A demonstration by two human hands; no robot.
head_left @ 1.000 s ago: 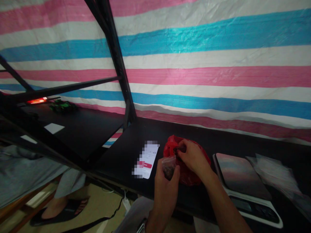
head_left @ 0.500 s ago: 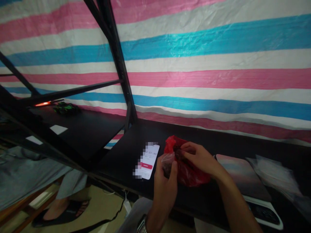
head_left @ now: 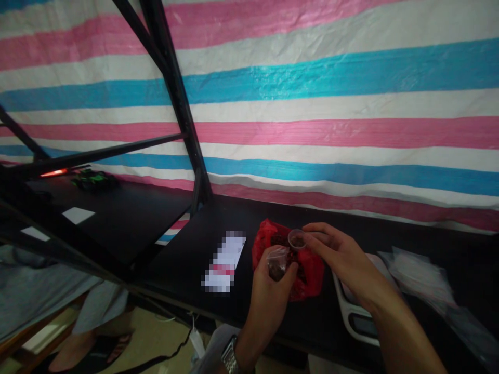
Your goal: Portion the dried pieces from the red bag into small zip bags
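Observation:
My left hand point(head_left: 268, 296) is closed around a small clear plastic bag point(head_left: 277, 264) with dark brown stuff in it. Between the fingers of my right hand point(head_left: 345, 254) is a small clear round cup point(head_left: 297, 239), tilted, with some brown matter showing inside. Both hands are over an open red plastic bag point(head_left: 260, 243) on the black table. Dark reddish-brown loose pieces point(head_left: 279, 240) lie in that bag, too small to name. My right forearm partly hides a white-framed digital scale point(head_left: 366, 326).
A phone point(head_left: 226, 262) lies left of the red bag. Several clear plastic bags point(head_left: 421, 278) are spread at the right. A black metal frame point(head_left: 187, 124) rises at the left, before a striped sheet point(head_left: 331, 132). Another person's leg point(head_left: 91, 317) shows at lower left.
My right hand has come up and right out of the red bag, bringing the clear cup into view. The red bag's mouth shows wider. The whole view has shifted slightly.

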